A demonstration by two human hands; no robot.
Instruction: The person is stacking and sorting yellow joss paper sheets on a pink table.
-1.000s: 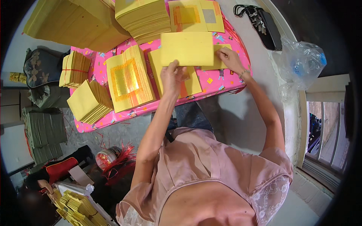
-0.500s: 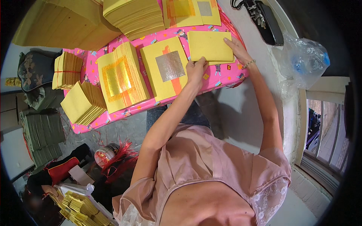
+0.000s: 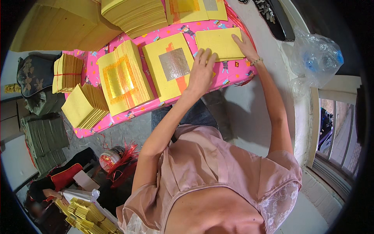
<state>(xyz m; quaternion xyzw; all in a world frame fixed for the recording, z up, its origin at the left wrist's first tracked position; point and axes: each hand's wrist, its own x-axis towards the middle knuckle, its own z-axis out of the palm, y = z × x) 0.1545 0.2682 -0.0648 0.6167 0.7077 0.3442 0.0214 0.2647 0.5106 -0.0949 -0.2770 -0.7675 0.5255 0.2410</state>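
A folded yellow paper stack (image 3: 219,45) lies near the right end of the pink table. My left hand (image 3: 200,72) is at its lower left corner, fingers stretched out and apart, palm down. At the right edge of that stack rests my right hand (image 3: 246,45), its thumb on top and its fingers extended along the side. Just left of my left hand, a flat yellow sheet with a silver square (image 3: 173,64) and an orange band lies on the table. Further left stands a thick paper stack with a gold square (image 3: 119,80).
Tall yellow paper stacks (image 3: 134,17) fill the table's far side. Smaller bundles (image 3: 68,72) stand at its left end. The pink tablecloth (image 3: 136,114) hangs over the front edge. A clear plastic bag (image 3: 317,60) is at the right. Another person's hand (image 3: 50,194) shows at lower left.
My left hand's pinch at the folded stack's lower edge has opened, and the hand has shifted slightly left with fingers extended. My right hand stays at the right edge. The view has shifted slightly.
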